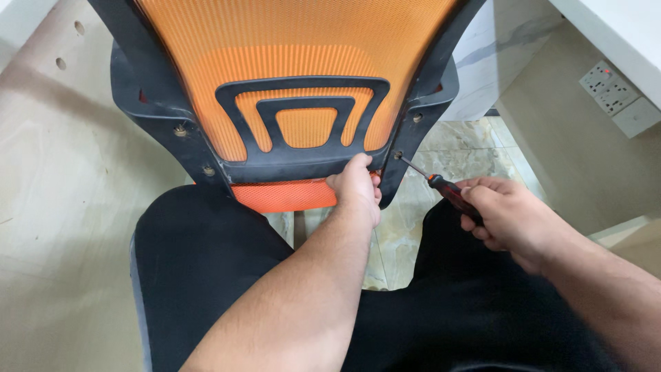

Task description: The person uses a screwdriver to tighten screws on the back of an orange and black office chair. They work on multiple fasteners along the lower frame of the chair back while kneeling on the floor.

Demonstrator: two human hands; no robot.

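Right hand (506, 217) clenched around screwdriver (441, 184), tip at lower right screw hole (399, 155); best kept square and pressed in. Left hand (357, 186) gripping black chair-back frame (303, 165), steadying. Beyond, orange mesh backrest (296, 41).

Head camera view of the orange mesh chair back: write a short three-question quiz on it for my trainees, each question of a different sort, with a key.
1. True or false: the right hand holds a hammer.
2. Multiple choice: where does the left hand grip? A) the wall sockets B) the bottom edge of the black frame C) the floor tiles
3. Fill in: the screwdriver tip meets a screw hole on the frame's ______ side as the picture shows it.

Key
1. False: it holds a screwdriver with a red and black handle.
2. B: it grips the black frame below the orange mesh.
3. Right.
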